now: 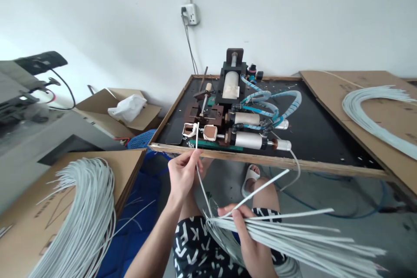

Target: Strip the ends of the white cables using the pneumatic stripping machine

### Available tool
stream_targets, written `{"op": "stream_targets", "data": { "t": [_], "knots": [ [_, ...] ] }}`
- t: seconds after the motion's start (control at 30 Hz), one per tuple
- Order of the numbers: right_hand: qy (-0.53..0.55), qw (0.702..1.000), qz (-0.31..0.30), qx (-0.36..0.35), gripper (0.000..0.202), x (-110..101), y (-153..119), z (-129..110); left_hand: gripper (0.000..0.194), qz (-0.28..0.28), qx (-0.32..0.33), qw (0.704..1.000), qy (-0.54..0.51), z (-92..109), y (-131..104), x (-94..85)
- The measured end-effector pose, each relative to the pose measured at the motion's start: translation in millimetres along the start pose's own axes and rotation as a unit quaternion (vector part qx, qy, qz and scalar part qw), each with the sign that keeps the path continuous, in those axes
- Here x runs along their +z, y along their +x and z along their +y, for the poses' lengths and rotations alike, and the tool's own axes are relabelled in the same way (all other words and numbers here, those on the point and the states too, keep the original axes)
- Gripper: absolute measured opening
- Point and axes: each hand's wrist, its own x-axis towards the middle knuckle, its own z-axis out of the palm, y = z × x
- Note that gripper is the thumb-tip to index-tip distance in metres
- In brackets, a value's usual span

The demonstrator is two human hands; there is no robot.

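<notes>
Your hands are apart. Left hand [186, 169] pinches one thin white wire [197, 137], its tip between tape-wrapped blocks [210, 132] on the black, wood-edged bench [325, 139]; right hand [249, 239] grips a loose white wire bundle [289, 239]. Progress, judged: one wire presented, bundle apparently remaining. Whether the pale coil at left [93, 208] is finished, cannot tell.

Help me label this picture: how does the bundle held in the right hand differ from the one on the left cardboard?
Support: the held bundle is in the right hand; the resting bundle lies on the left cardboard.
Shape: the held bundle's ends fan out fairly straight to the right; the resting bundle bends over at the top, its ends pointing left.
Shared: both are many thin, pale strands.
</notes>
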Motion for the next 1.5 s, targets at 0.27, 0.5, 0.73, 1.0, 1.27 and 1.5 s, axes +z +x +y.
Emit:
{"op": "stream_targets", "data": {
  "t": [0.27, 0.5, 0.73, 1.0, 1.27, 1.5],
  "knots": [
    [-0.032, 0.998, 0.043, -0.035, 0.034, -7, 4, -4, 0.031, -0.005, -0.025, 0.999, -0.027, -12, 29, 7.8],
    [0.003, 0.998, 0.050, -0.033, 0.031, -5, 6, 0, 0.029, 0.007, -0.040, 0.998, -0.051, -13, 32, 9.4],
    [0.020, 0.998, 0.047, -0.022, 0.032, -5, 6, 0, 0.030, 0.008, -0.039, 0.998, -0.046, -12, 31, 10.3],
    [0.006, 0.999, 0.043, -0.027, 0.035, -5, 6, 0, 0.027, -0.007, -0.027, 0.998, -0.054, -13, 33, 8.5],
    [0.006, 1.000, 0.012, 0.019, 0.036, 3, 0, -3, 0.024, -0.047, 0.028, 0.999, 0.003, 1, -10, -3.7],
    [-0.061, 0.992, -0.103, -0.036, 0.032, 11, -5, -14, 0.040, -0.378, 0.168, 0.898, 0.151, 23, -29, -2.3]
  ]
}}
